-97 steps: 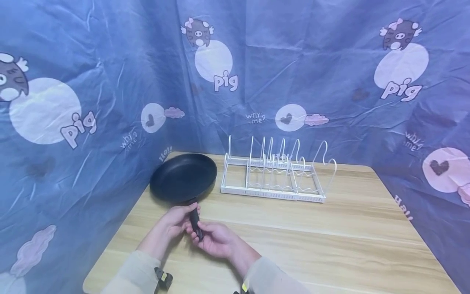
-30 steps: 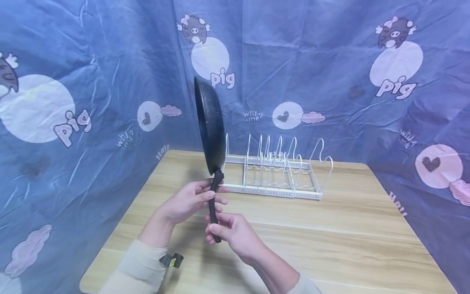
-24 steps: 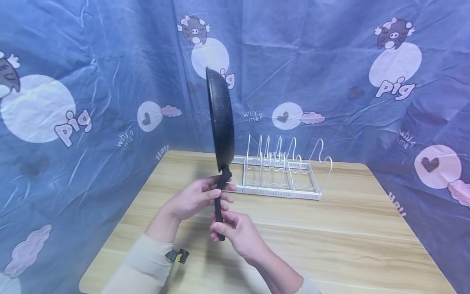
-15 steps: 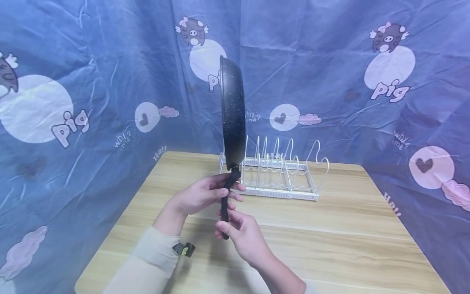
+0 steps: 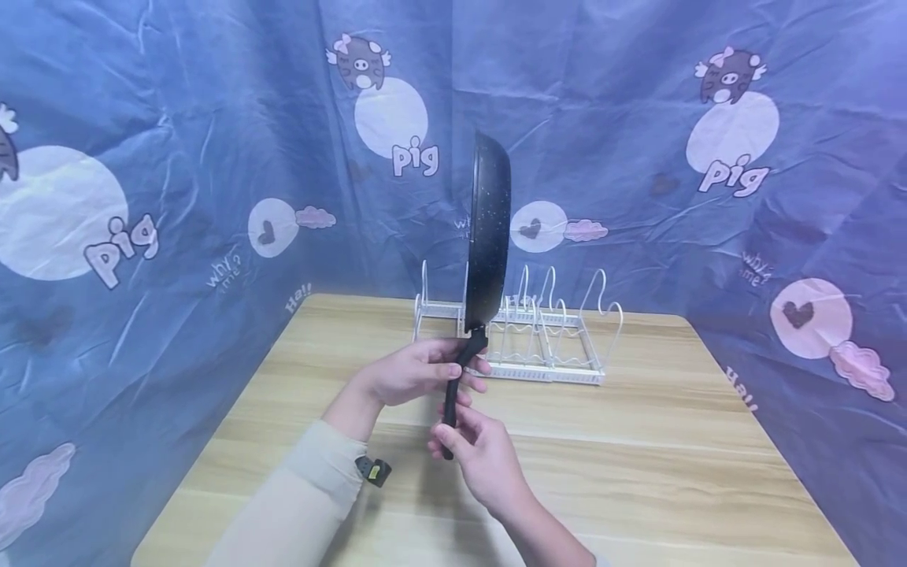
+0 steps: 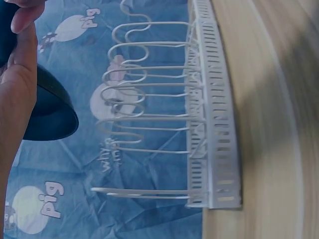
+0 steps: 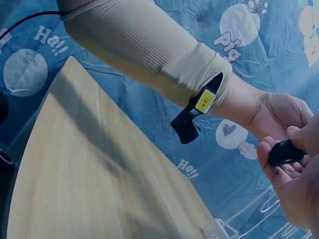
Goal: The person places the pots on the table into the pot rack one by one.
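There is one black pan [image 5: 490, 228] and one white rack [image 5: 546, 374]. I count also one left hand [image 5: 414, 372], one right hand [image 5: 487, 465] and one table [image 5: 638, 457]. In the head view, the blue cloth [image 5: 602, 118] carries three printed pigs [image 5: 360, 64] (one of them is cut by the edge), three words "pig" [image 5: 416, 157] and three hearts [image 5: 530, 230].

My head view looks forward and down. My left-wrist view, sideways, shares the rack [image 6: 219, 114], nearer; my right-wrist view faces my left sleeve [image 7: 144, 47], perhaps the rack too.
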A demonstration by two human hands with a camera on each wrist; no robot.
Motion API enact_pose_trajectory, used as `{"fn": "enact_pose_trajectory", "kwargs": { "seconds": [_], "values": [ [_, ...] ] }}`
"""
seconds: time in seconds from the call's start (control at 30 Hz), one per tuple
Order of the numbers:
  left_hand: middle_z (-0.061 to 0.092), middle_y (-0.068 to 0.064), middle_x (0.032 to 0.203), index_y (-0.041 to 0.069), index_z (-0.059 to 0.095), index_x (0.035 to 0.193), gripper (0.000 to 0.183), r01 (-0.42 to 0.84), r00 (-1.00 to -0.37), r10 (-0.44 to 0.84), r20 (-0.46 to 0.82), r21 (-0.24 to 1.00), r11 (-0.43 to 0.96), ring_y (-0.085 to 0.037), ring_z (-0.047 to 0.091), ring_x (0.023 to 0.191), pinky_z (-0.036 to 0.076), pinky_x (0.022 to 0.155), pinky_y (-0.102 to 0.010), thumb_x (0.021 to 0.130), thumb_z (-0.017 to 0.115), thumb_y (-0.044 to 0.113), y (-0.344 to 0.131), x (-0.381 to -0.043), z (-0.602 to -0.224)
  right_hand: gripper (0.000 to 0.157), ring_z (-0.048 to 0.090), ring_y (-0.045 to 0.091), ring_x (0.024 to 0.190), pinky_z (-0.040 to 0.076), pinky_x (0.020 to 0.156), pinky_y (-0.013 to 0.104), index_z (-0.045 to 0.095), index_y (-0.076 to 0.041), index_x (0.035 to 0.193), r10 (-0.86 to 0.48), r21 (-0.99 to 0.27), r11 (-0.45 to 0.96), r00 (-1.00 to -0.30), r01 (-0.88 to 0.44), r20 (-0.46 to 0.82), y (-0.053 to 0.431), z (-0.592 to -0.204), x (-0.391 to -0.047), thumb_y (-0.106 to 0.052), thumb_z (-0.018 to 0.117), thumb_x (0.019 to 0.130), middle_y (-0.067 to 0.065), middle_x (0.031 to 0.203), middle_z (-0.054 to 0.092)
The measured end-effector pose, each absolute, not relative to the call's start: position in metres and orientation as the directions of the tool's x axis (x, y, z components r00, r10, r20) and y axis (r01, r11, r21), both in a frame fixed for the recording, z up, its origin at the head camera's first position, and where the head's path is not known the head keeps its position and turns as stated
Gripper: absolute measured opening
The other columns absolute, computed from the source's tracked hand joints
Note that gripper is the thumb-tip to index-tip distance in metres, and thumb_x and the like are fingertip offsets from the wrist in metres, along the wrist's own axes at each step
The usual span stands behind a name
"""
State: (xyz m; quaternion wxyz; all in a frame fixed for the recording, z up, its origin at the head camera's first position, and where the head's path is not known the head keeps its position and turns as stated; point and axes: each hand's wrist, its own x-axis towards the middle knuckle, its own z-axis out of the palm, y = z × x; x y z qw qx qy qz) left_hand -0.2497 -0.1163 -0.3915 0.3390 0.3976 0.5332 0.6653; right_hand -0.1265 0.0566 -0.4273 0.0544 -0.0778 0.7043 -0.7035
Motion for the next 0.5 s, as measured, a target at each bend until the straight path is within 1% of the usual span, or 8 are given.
{"fn": "enact_pose_trajectory", "kwargs": {
  "seconds": [0.13, 0.27, 0.33, 0.4, 0.5],
  "values": [
    [0.070, 0.000, 0.142, -0.014, 0.025, 0.163, 0.065, -0.058, -0.452, 0.882, 0.136, 0.982, -0.181, -0.015, 0.076, 0.113, 0.063, 0.102, -0.034, 0.112, 0.056, 0.014, -0.115, -0.252, -0.400, 0.043, 0.076, 0.015, 0.085, 0.068, 0.083, 0.026, 0.063, 0.014, 0.137, -0.190, -0.999, -0.037, -0.982, 0.000, 0.007, 0.058, -0.432, -0.126, -0.010, 0.072, 0.103, 0.025, 0.103, 0.077],
    [0.069, 0.000, 0.145, -0.014, 0.024, 0.163, 0.068, -0.079, -0.443, 0.888, 0.125, 0.981, -0.178, -0.014, 0.074, 0.119, 0.062, 0.105, -0.034, 0.112, 0.057, 0.016, -0.114, -0.254, -0.408, 0.044, 0.075, 0.014, 0.084, 0.068, 0.082, 0.026, 0.062, 0.015, 0.138, -0.186, -0.999, -0.048, -0.983, 0.016, -0.007, 0.057, -0.439, -0.126, -0.009, 0.071, 0.103, 0.022, 0.101, 0.077],
    [0.068, 0.001, 0.145, -0.013, 0.026, 0.163, 0.066, -0.078, -0.445, 0.887, 0.128, 0.981, -0.180, -0.013, 0.073, 0.123, 0.062, 0.106, -0.034, 0.112, 0.057, 0.016, -0.114, -0.255, -0.410, 0.043, 0.075, 0.014, 0.083, 0.068, 0.082, 0.026, 0.062, 0.015, 0.138, -0.183, -0.999, -0.049, -0.983, 0.019, -0.010, 0.057, -0.441, -0.127, -0.009, 0.071, 0.103, 0.020, 0.099, 0.077],
    [0.068, 0.004, 0.144, -0.013, 0.026, 0.163, 0.065, -0.077, -0.448, 0.885, 0.128, 0.980, -0.181, -0.013, 0.072, 0.125, 0.062, 0.106, -0.034, 0.113, 0.055, 0.016, -0.114, -0.255, -0.412, 0.042, 0.075, 0.014, 0.083, 0.068, 0.081, 0.026, 0.062, 0.015, 0.138, -0.182, -0.998, -0.050, -0.983, 0.022, -0.013, 0.056, -0.444, -0.129, -0.008, 0.071, 0.103, 0.020, 0.099, 0.077],
    [0.068, 0.005, 0.144, -0.012, 0.027, 0.163, 0.062, -0.079, -0.463, 0.878, 0.122, 0.981, -0.177, -0.013, 0.072, 0.126, 0.063, 0.106, -0.036, 0.113, 0.054, 0.014, -0.114, -0.256, -0.414, 0.043, 0.075, 0.015, 0.083, 0.068, 0.081, 0.027, 0.062, 0.016, 0.138, -0.182, -0.999, -0.044, -0.983, 0.020, -0.012, 0.056, -0.445, -0.130, -0.007, 0.071, 0.103, 0.024, 0.100, 0.076]
  ]
}}
